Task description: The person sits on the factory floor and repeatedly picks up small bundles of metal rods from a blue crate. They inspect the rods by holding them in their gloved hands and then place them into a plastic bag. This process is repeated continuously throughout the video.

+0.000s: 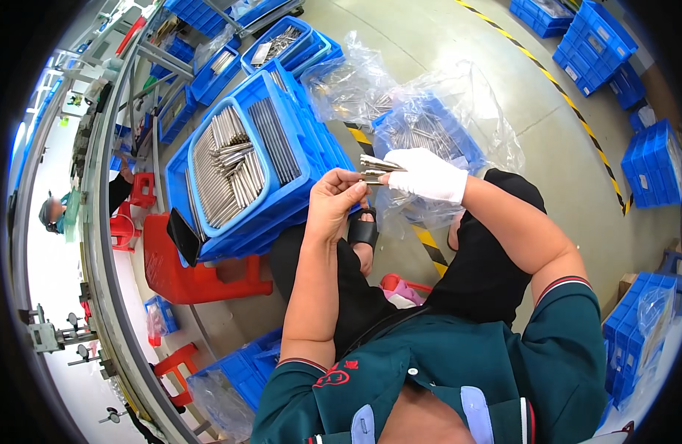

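Observation:
My right hand (429, 175), in a white glove, is closed around several short, slim silver metal rods (378, 162) whose ends stick out toward the left. My bare left hand (332, 201) meets it there, thumb and fingers pinched on the end of a rod. Left of my hands, a light-blue-rimmed basket (267, 194) holds many similar metal rods (216, 166), some in rows and some lying crosswise. Beyond my gloved hand, a plastic-lined blue crate (474, 157) on the floor holds more loose metal rods (422, 133).
The basket rests on stacked blue crates (322, 137) beside a red stool (167, 263). A dark phone-like slab (183, 235) leans at its corner. Clear plastic bags (496, 111) spread around the floor crate. More blue crates (652, 163) stand right. A person (56, 211) is at far left.

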Demonstrator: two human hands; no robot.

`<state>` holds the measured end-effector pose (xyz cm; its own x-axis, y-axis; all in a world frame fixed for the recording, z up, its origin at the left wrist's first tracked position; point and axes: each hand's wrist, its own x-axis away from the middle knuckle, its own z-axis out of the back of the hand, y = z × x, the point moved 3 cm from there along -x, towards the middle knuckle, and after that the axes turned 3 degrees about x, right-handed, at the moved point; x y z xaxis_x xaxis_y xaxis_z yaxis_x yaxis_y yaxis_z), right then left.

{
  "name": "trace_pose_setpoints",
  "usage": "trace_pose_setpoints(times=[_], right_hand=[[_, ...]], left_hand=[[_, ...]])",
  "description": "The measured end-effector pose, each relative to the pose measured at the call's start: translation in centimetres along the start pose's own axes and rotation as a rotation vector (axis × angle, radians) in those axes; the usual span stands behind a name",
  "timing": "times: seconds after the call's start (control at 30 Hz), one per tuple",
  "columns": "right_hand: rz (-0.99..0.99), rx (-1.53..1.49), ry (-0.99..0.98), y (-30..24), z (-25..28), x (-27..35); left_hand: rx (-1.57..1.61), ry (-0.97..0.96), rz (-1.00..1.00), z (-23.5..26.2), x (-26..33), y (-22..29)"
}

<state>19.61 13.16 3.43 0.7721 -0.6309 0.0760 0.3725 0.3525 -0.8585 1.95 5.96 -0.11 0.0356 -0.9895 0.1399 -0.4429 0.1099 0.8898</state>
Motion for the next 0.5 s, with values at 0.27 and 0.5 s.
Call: trace_pose_setpoints(times=[0.27,0.5], right_hand=[[0.028,0.124,0.083,-0.52,-0.07,0.02],[0.034,0.106,0.075,-0.53,-0.06,-0.27]], left_hand=[[0.039,0.048,0.076,0.29,0.03,0.07],[-0.014,0.044,0.074,0.27,0.10,-0.20]])
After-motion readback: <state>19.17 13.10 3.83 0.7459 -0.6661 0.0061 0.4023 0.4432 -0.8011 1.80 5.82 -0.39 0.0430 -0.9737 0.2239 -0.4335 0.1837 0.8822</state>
